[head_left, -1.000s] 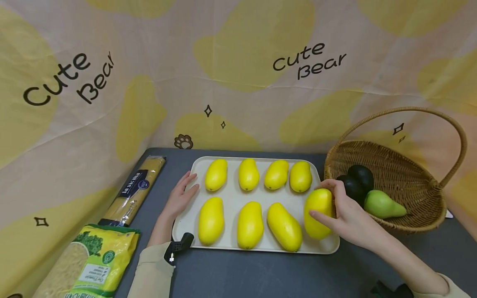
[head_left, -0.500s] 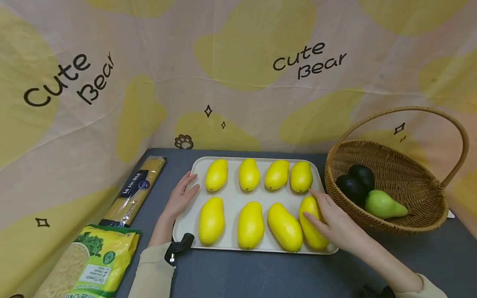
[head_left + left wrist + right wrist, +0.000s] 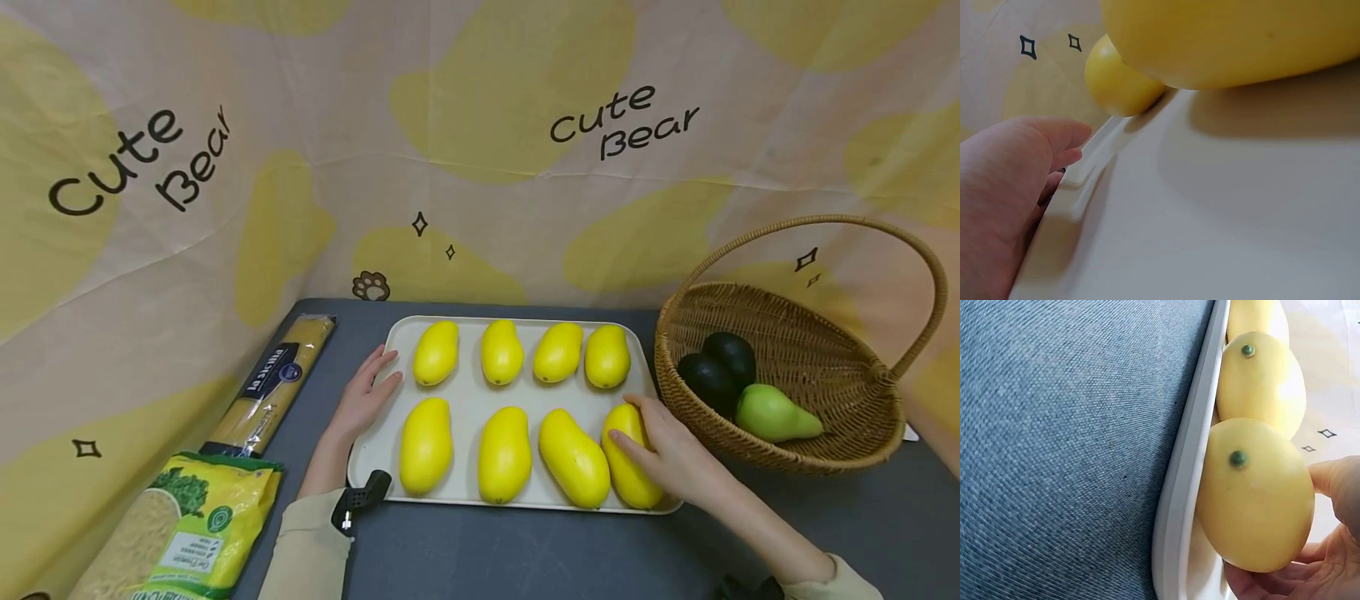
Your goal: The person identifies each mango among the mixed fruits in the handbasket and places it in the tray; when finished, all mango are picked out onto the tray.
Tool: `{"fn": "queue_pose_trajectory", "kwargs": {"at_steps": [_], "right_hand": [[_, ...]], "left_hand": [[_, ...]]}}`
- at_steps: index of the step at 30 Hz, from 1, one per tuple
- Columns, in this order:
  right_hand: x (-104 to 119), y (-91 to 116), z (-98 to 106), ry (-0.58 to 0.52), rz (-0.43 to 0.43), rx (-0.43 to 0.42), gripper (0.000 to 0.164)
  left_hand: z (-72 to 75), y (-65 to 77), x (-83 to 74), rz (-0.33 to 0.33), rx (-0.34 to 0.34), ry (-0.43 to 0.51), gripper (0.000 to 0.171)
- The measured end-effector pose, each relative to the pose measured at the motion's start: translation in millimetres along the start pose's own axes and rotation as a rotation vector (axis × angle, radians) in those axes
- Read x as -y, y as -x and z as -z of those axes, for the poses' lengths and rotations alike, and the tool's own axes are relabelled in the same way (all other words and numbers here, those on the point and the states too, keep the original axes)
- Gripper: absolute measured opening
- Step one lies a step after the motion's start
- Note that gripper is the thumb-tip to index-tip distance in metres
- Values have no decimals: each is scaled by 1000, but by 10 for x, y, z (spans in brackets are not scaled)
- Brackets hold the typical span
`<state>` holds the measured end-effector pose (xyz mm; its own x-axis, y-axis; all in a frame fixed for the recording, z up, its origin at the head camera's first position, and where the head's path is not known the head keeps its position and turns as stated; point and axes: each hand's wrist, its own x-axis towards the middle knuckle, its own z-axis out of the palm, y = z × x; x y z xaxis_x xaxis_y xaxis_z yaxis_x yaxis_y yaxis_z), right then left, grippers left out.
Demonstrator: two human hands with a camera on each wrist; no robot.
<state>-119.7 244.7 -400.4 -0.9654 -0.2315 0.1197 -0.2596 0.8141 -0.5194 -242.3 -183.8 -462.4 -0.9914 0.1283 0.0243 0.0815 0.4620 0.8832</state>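
A pale rectangular tray [image 3: 472,400] carries two rows of yellow mangoes. My right hand [image 3: 678,454] holds the mango [image 3: 628,467] at the front right corner, thumb on its left and fingers round the far right side. In the right wrist view this mango [image 3: 1257,500] shows a green stem nub and sits right against the tray's rim, close to its neighbour [image 3: 1263,381]. My left hand [image 3: 365,400] rests along the tray's left edge, fingers loosely extended. Seen from the left wrist, that hand [image 3: 1016,169] lies along the rim, its lower fingers partly hidden outside it.
A wicker basket [image 3: 825,333] with a tall handle stands right of the tray, holding dark avocados [image 3: 716,371] and a green pear [image 3: 777,412]. On the left lie a spaghetti pack [image 3: 273,383] and a yellow-green bag [image 3: 187,525]. A printed cloth [image 3: 480,167] hangs behind the table.
My right hand has brought the mango left and toward me, down into the front right corner of the tray, still holding it. The left hand stays at the tray's edge.
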Motion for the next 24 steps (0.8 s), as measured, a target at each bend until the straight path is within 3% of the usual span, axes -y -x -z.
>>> {"fn": "queue_pose_trajectory", "kwargs": {"at_steps": [11, 24], "right_hand": [[-62, 28, -25, -38, -90, 56, 64], [-98, 41, -31, -81, -92, 65, 68]], "left_hand": [[0, 2, -2, 1, -1, 9, 52], [-1, 20, -32, 4, 4, 4, 52]]}}
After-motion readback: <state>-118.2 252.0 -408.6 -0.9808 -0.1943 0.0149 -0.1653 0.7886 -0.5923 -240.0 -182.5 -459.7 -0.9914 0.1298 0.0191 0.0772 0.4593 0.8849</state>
